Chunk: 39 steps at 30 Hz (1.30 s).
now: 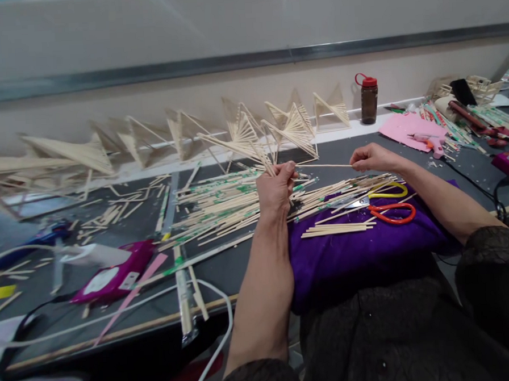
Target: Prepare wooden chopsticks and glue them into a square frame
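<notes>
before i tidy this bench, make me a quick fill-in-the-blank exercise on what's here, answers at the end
1. A thin stick runs between the left hand and the right hand; of the two, the ____ one is nearer the bottle.
2. The bottle's lid is ____.
3. The scissors have one red-orange handle and one ____ handle.
4. The cloth beneath the scissors is ____.

Missing words: right; red; yellow; purple.
</notes>
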Tool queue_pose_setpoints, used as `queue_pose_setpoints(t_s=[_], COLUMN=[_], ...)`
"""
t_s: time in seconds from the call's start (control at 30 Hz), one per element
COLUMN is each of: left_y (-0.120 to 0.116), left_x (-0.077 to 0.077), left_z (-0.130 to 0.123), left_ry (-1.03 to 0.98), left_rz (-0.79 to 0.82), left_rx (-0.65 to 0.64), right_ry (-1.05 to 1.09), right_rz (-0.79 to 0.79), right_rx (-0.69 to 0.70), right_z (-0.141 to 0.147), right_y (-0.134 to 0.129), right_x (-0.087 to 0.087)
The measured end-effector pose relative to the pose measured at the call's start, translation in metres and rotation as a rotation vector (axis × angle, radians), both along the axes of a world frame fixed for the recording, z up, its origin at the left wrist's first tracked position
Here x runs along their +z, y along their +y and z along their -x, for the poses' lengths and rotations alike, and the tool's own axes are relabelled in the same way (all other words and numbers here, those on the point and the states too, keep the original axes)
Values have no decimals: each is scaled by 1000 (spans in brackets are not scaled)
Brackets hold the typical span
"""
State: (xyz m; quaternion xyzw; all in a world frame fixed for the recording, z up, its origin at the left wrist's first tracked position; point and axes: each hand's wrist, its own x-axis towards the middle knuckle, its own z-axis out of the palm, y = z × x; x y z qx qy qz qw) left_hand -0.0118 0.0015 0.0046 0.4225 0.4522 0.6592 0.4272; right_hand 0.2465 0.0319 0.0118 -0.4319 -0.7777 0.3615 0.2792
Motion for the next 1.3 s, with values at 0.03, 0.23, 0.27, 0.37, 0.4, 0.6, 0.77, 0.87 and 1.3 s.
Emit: queue_pose_setpoints(t_s=[0.03, 0.23, 0.27, 0.37, 0.4, 0.6, 0.77, 0.87, 1.3], left_y=[0, -3, -3, -3, -3, -4, -5, -5, -11], left_x=[0, 4, 5, 9, 10, 14, 14, 12, 16], left_z=[0, 1, 1, 6, 7, 13, 8, 7, 0], left_ry=[9, 74, 70, 14, -8, -40, -11, 4, 75], left_rz=[3, 31, 32, 22, 17, 0, -9, -26, -27], left_rx=[1, -57, -53, 2, 22, 76, 67, 50, 17], right_ry=[-15, -111, -141, -281, -335, -616, -644, -688, -892], right_rz=[0, 26, 30, 24, 14, -105, -191, -259, -382], right_rx=[21, 57, 69, 142, 171, 213, 138, 115, 28], right_z=[0, -9, -11, -16, -16, -16, -2, 24, 58], right_y=[-1, -3, -4, -11, -14, -28, -33, -30, 16], right_x=[0, 7, 10, 21, 24, 33, 37, 32, 12])
